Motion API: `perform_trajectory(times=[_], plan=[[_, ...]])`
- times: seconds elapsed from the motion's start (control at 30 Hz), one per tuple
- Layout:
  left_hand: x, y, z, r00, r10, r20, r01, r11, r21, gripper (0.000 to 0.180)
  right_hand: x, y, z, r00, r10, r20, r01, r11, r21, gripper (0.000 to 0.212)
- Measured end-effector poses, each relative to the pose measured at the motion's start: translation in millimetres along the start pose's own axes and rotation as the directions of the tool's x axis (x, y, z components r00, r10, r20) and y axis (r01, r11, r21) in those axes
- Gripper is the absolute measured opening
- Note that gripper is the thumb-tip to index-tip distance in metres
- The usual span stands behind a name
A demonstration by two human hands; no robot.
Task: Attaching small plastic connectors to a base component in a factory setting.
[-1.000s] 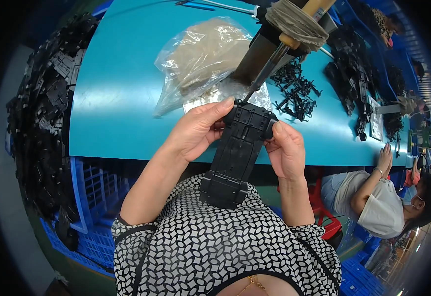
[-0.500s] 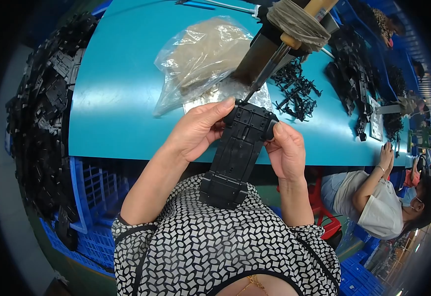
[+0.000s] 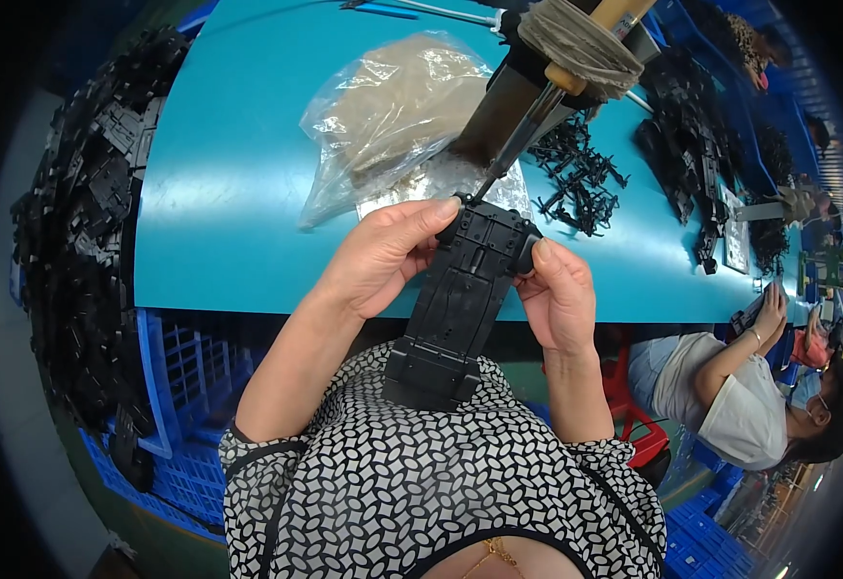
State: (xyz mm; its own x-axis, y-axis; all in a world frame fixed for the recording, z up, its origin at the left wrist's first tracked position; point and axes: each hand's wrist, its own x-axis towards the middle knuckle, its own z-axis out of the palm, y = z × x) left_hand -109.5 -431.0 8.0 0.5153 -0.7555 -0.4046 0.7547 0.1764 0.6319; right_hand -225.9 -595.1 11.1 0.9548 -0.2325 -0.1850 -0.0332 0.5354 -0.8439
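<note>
A long black plastic chassis (image 3: 455, 299) is held between my hands, its far end over the table's front part and its near end close to my chest. My left hand (image 3: 383, 256) grips its far left corner, thumb on top. My right hand (image 3: 558, 289) pinches the far right corner with thumb and fingers. Down to the far left corner of the chassis comes the thin metal shaft of a mounted soldering-iron-like tool (image 3: 528, 121), with a yellow handle and grey wrapping. Its tip appears to touch the chassis near my left thumb.
A clear plastic bag (image 3: 393, 106) of brownish contents lies on the teal table (image 3: 219, 193). Small black parts (image 3: 576, 179) are heaped right of the tool. Black mouldings (image 3: 94, 241) pile up at far left, beside a blue crate (image 3: 176, 386). A co-worker (image 3: 730, 396) sits at right.
The near end of the chassis has swung slightly left; both hands keep their grip. At right, the co-worker's hands have moved and a dark part now shows by them.
</note>
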Motion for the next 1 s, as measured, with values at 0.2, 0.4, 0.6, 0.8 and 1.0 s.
perform_trajectory(times=[0.2, 0.4, 0.6, 0.8, 1.0], plan=[[1, -2, -4, 1.000, -0.008, 0.009, 0.008, 1.000, -0.025, 0.028, 1, 2, -1, 1.000, 0.002, 0.006, -0.002, 1.000, 0.000, 0.022], [0, -3, -11, 1.000, -0.022, -0.012, 0.021, 0.999, -0.041, 0.028, 6, 7, 0, 0.998, 0.066, 0.003, -0.066, 0.998, 0.013, 0.023], [-2, 2, -16, 1.000, -0.007, -0.024, 0.006, 0.999, -0.032, 0.026, 14, 10, 6, 0.995, 0.104, 0.008, -0.105, 0.994, 0.040, 0.024], [1, 2, -15, 0.999, -0.003, -0.032, 0.001, 0.998, -0.064, 0.028, 14, 10, 7, 0.993, 0.107, 0.050, -0.110, 0.991, 0.077, 0.022], [-1, 9, -18, 0.999, 0.023, -0.043, -0.025, 0.998, -0.056, 0.029, 21, 11, 9, 0.988, 0.151, 0.037, -0.155, 0.981, 0.120, 0.022]])
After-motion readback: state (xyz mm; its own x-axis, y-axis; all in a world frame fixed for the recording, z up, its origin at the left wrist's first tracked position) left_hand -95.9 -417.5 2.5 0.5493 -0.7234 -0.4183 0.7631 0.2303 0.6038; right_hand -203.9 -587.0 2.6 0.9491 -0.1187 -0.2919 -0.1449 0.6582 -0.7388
